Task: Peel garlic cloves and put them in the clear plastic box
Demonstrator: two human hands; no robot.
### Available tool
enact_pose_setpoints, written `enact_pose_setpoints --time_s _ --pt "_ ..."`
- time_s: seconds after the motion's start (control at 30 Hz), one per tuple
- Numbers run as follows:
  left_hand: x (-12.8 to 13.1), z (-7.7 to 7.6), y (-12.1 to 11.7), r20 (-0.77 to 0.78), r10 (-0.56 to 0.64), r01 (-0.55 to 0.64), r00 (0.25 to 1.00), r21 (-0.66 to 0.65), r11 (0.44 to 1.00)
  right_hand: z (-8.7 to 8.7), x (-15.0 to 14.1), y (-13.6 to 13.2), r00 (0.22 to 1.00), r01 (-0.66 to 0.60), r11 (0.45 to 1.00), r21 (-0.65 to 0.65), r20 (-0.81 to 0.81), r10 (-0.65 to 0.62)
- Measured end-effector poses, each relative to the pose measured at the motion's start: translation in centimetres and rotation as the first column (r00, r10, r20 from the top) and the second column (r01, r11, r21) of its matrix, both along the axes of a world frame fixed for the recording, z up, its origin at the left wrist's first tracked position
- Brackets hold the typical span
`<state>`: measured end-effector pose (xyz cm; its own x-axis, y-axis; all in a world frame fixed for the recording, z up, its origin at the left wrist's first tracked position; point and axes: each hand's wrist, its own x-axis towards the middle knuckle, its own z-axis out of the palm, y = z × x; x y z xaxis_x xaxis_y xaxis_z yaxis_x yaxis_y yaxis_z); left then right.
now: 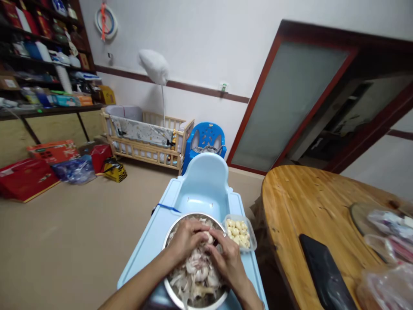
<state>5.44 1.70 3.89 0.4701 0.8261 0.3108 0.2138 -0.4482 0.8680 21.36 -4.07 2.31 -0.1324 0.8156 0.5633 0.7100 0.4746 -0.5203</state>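
A round metal bowl (170,234) full of garlic bulbs and papery skins (196,275) rests on a light blue plastic tray table (151,245). Both of my hands are over the bowl. My left hand (185,241) and my right hand (227,256) have their fingers pinched together on one garlic clove (209,236) between them. Just right of the bowl a small clear plastic container (252,234) holds peeled garlic cloves (238,231).
A round wooden table (300,206) stands to the right with a black phone (325,271) and plastic bags (387,241) on it. Beyond are a blue plastic chair (206,137), a wooden crib (145,142), shelves (38,56), red boxes (29,172) and a door (290,103).
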Motion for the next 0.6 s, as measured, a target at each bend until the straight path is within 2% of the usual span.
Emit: enact_pose_setpoints --time_s 0.2,0.4,0.6 --pt "-0.1 -0.6 0.6 0.077 0.022 -0.011 0.997 -0.128 0.992 -0.5 0.0 0.2 1.000 -0.028 1.000 -0.001 -0.014 0.028" --pt "-0.1 -1.1 0.4 0.137 0.030 -0.009 0.990 -0.149 0.989 -0.8 -0.1 0.1 1.000 -0.021 0.999 0.048 0.018 0.021" --pt "0.0 -1.6 0.5 0.155 0.068 -0.035 0.986 -0.206 0.978 -0.2 0.5 0.2 0.999 0.021 0.999 0.032 0.029 -0.021"
